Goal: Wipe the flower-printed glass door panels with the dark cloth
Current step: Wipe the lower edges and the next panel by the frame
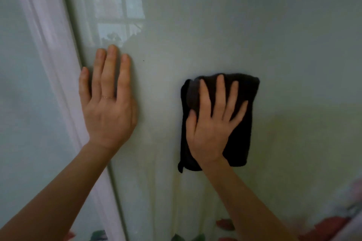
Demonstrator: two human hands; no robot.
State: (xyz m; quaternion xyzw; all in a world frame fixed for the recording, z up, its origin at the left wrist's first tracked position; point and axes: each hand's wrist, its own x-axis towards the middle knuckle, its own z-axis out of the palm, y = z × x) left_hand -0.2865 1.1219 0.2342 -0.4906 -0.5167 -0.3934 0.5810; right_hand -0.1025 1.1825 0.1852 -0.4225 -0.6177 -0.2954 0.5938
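A pale green glass door panel (254, 35) fills most of the head view, with red flower prints (331, 225) along its bottom edge. My right hand (211, 123) lies flat with fingers spread on a folded dark cloth (242, 139), pressing it against the glass at centre right. My left hand (107, 103) rests flat on the same panel near its left edge, fingers together and pointing up, holding nothing. A thin ring sits on one finger.
A white frame strip (58, 76) runs diagonally down the left, dividing this panel from a second glass panel (23, 103). A window reflection (117, 6) shows on the upper glass.
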